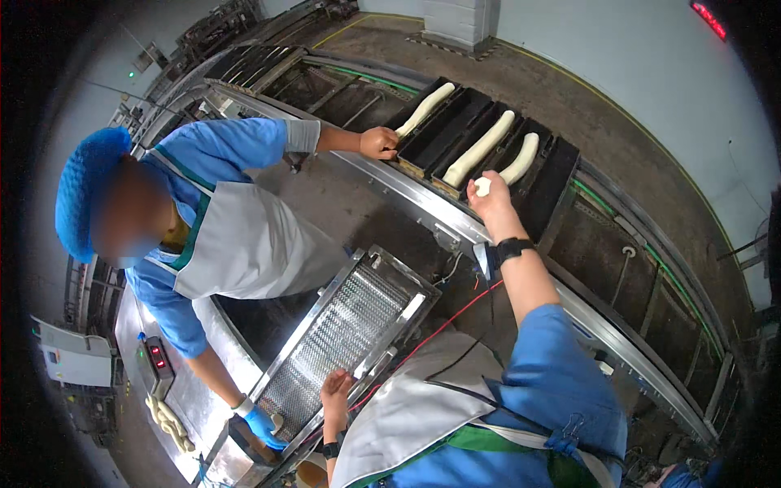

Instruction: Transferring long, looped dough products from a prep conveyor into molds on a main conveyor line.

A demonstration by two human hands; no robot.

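Observation:
My right hand (pixel 490 202) reaches over a black baking pan, its fingers closed round the near end of a pale dough strip (pixel 521 159). The rest of that strip lies along a slot of the pan (pixel 561 175). A second dough strip (pixel 482 148) rests in the slot to its left. Low in the view, my left hand (pixel 335 394) hovers beside a metal mesh conveyor (pixel 346 321), fingers curled in with nothing visible in them. A co-worker's bare hand (pixel 379 143) touches the near end of a further dough strip (pixel 427 110).
The co-worker (pixel 236 236) stands left of me, a blue-gloved hand (pixel 264 427) at the mesh conveyor's lower end. Twisted dough pieces (pixel 168 423) lie on a steel table (pixel 134 325) near a digital display (pixel 157 355). A metal rail (pixel 634 350) runs along the pan line. A red cable (pixel 435 333) crosses before me.

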